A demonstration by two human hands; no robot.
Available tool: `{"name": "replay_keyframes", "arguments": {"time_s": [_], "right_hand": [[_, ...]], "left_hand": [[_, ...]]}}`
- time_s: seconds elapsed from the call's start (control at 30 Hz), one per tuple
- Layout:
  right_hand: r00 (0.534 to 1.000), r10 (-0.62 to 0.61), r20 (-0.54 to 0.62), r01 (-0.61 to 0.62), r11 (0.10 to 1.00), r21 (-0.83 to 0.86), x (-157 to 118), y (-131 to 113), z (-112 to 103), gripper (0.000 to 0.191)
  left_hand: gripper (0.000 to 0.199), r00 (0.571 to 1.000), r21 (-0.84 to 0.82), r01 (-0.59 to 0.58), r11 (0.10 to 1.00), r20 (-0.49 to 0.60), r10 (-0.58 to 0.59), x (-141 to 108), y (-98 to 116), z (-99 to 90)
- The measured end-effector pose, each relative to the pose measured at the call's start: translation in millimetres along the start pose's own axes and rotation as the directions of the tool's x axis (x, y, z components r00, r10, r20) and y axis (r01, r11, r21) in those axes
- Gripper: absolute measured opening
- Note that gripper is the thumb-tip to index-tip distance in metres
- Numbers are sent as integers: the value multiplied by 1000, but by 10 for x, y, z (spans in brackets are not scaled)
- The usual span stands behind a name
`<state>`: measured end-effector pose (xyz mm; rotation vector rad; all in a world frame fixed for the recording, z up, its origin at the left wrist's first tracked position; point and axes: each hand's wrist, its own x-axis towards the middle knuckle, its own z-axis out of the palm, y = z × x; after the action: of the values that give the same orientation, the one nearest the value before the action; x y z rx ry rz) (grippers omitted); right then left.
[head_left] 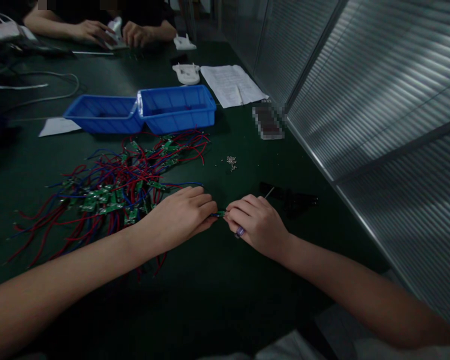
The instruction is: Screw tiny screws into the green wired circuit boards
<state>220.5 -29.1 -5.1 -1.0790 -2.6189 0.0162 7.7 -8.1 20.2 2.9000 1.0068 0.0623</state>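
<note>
Head view: blue bins [180, 121], contents unclear, behind wired boards [104, 192].

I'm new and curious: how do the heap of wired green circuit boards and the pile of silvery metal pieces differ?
The heap of wired green circuit boards spreads wide; the pile of tiny silvery metal pieces is small. The heap is tangled with red and blue wires; the pile has none. Both lie on the dark green table.

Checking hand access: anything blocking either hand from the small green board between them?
Nothing visible. The small green board shows directly between the left hand and the right hand, which seem to pinch its ends. The pile of wired boards lies off to the left, not between them.
</note>
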Motion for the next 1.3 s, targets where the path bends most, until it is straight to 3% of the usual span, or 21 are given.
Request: {"name": "replay_keyframes", "arguments": {"time_s": [0.27, 0.4, 0.5, 0.6, 0.73, 0.87, 1.1, 1.2, 1.3], "right_hand": [[997, 74, 22, -75, 994, 79, 39, -14, -15, 17], [985, 167, 45, -172, 971, 169, 43, -15, -32, 22], [985, 154, 77, -165, 971, 170, 28, -33, -42, 24], [983, 146, 114, -164, 971, 173, 14, -43, -44, 22], [984, 139, 114, -155, 977, 145, 5, -34, -39, 23], [987, 125, 97, -138, 981, 134, -3, -40, -30, 24], [982, 168, 88, -184, 958, 221, -21, -46, -42, 24], [981, 184, 60, -193, 954, 231, -34, 0, -72, 23], [978, 204, 43, -208, 953, 222, -38, 49, -89, 23]], "left_hand": [[17, 996, -35, -85, 996, -17, 85, 28, -89, -5], [15, 971, 157, -184, 970, -124, 204, 9, -54, 33], [13, 939, 300, -222, 928, -190, 287, -3, 7, 57], [13, 968, 230, -135, 964, -179, 178, 12, 52, 61], [23, 997, -66, 35, 997, -63, -39, 48, 68, 38], [17, 997, -249, 69, 966, -4, -72, 61, 59, 43], [14, 981, -478, 131, 869, -63, -182, 54, 104, 117], [18, 980, -523, 143, 840, -44, -194, 88, 107, 23], [19, 968, -508, 201, 837, -28, -250, 190, -19, -108]]}}
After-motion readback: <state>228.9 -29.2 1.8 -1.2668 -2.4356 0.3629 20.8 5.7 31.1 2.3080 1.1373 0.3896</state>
